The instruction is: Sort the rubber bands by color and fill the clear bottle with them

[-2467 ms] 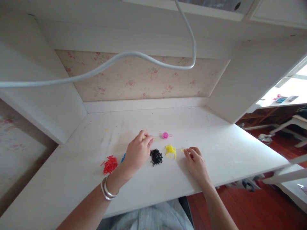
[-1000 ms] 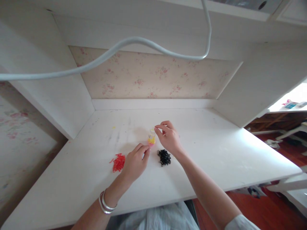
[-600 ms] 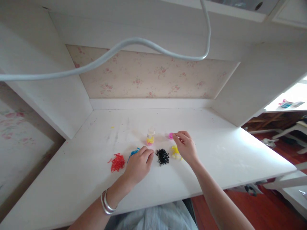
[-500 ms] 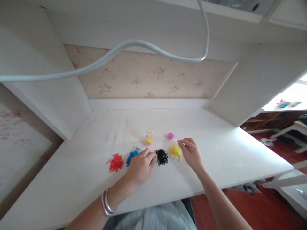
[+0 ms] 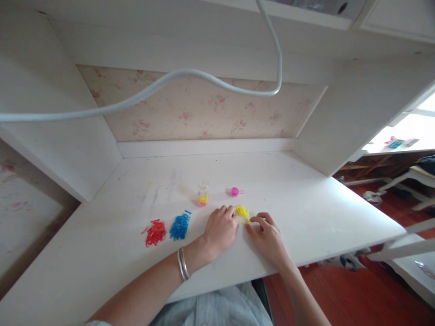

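A small heap of yellow rubber bands [image 5: 242,212] lies on the white desk between my two hands. At its left side is my left hand [image 5: 221,230], its fingers curled together and the tips mostly hidden behind the hand. Touching the right edge of the heap, my right hand [image 5: 268,237] has its thumb and index finger bent and apart. The black rubber bands are hidden behind my left hand. Further left lie a pile of blue rubber bands [image 5: 180,226] and a pile of red rubber bands [image 5: 156,233].
Behind the piles stands a small clear jar [image 5: 203,192] with yellow and pink pieces at its bottom. A pink lid [image 5: 234,192] lies to its right. A white cable [image 5: 190,72] hangs across the upper view. The desk [image 5: 306,213] has side panels and a back wall.
My left hand has moved right, from between the blue and black piles to the yellow heap, uncovering the blue one. My right hand has come down to the yellow heap. The view has shifted slightly.
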Demonstrator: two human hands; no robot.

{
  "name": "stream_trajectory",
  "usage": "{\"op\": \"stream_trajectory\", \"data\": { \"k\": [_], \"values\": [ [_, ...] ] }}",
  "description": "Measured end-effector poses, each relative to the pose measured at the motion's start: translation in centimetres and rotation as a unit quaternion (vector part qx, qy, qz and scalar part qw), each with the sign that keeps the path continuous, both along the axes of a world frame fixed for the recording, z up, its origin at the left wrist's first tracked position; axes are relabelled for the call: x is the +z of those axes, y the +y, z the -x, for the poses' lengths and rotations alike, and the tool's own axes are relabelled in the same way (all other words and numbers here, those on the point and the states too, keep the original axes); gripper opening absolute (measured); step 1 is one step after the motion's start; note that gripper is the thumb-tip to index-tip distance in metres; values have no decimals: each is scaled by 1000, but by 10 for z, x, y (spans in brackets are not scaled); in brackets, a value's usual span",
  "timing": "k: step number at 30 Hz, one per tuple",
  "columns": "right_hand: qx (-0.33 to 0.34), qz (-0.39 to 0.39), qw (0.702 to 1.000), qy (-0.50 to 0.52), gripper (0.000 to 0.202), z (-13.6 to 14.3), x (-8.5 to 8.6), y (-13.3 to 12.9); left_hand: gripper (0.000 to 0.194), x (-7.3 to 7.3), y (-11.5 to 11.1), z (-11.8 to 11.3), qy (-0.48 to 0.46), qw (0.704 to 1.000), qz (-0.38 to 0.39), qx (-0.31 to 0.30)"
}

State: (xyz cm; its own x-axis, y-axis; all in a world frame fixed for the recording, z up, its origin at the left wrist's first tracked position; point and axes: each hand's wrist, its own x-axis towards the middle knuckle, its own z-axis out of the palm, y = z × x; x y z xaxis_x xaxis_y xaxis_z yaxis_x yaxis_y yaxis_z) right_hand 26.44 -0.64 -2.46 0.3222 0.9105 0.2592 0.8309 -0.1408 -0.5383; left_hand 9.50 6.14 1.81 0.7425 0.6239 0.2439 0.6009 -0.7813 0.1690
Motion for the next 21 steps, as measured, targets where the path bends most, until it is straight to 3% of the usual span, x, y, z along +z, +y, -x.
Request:
{"op": "stream_trajectory", "data": {
  "k": [11,21],
  "values": [
    [39,0,998,41,38,-6,-4,-2,21,-5,5,-12,36,999,-4,-6],
    [-17,-71,995,65,39,-7,-1,-2,21,2,7,-2,-25,1000,7,17]
  ]
}}
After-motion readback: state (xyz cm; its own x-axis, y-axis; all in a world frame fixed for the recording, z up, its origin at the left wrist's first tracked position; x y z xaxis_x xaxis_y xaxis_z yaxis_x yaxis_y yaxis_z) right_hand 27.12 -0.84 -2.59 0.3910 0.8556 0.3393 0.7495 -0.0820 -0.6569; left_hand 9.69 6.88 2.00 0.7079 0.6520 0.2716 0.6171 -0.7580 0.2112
